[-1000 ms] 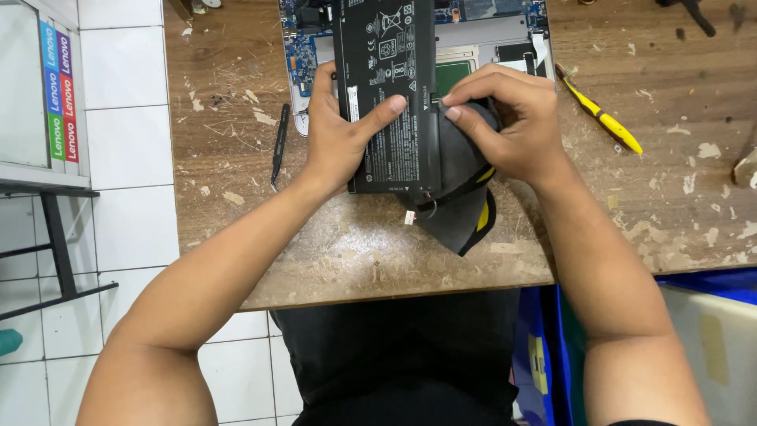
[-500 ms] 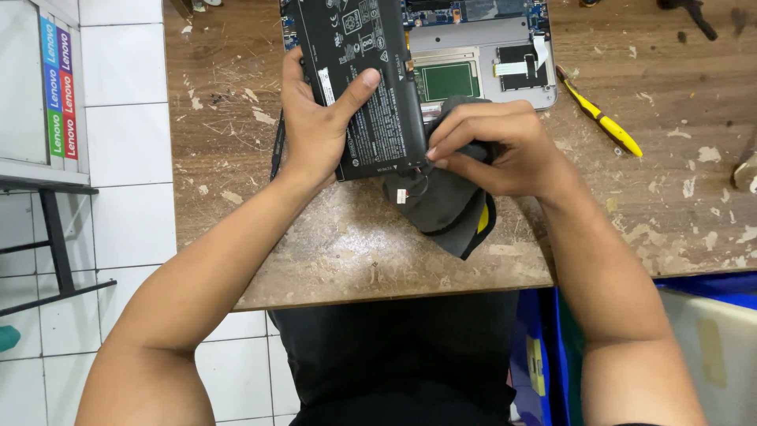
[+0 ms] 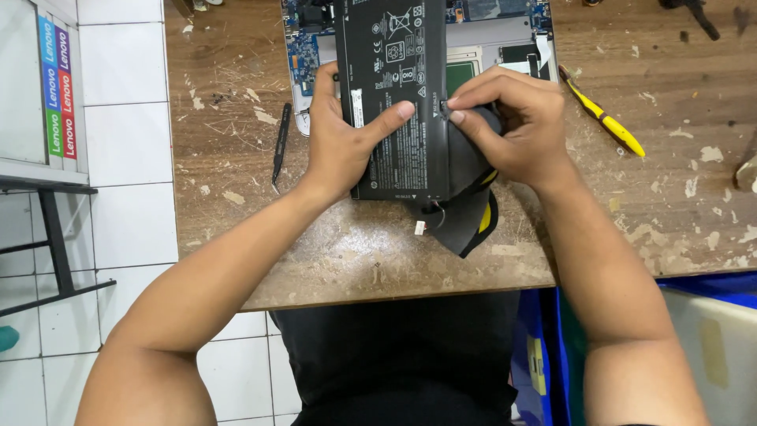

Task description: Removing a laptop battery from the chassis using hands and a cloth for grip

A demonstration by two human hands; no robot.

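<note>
Gripping a flat black battery pack [image 3: 394, 95] with both hands over an opened laptop [image 3: 505, 47].
Left hand [image 3: 339, 142] fingers curl round its left edge, thumb flat on top; right hand [image 3: 512, 126] fingertips pinch its right edge, hiding a black-yellow pouch [image 3: 469, 213] beneath. Laptop cut off at the top; scarred wooden table [image 3: 331, 252], white tile floor.

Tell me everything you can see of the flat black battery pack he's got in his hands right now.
The battery pack is a flat, matte black rectangular slab with white printed symbols and a pale label strip. It lies lengthwise over the opened laptop and the worn wooden table. The left hand grips its left edge, thumb pressed on top. The right hand pinches its right edge, where black sheet with yellow trim peels away. A thin wire with a small white connector trails from its near end.
</note>
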